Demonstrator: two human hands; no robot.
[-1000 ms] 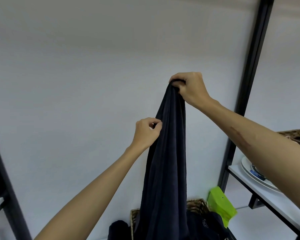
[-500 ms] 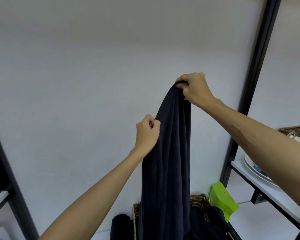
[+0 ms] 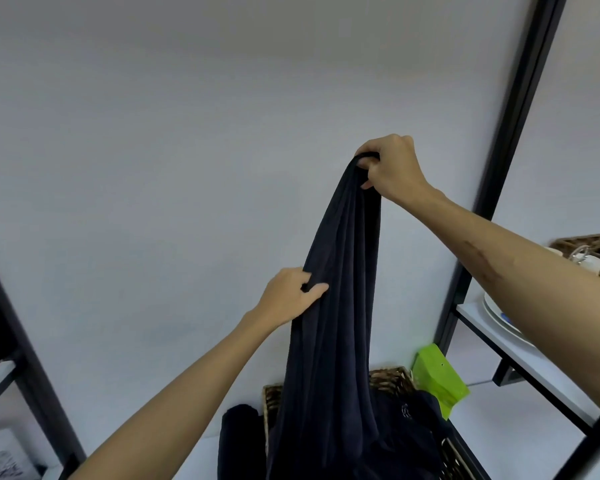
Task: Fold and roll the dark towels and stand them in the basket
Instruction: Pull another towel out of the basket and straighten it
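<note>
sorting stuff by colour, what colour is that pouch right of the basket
Bright lime green pouch, clearest in the head view.

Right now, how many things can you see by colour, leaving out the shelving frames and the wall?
Dark navy: 2 at least, the held towel and a dark pile in the basket; its count is unclear
Brown wicker: 2, basket and tray
Green: 1, pouch
White: 1, plate stack
Total: 6 at least

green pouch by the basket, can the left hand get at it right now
Probably not: the left hand grips the hanging towel, which drapes between it and the green pouch beside the basket.
</note>
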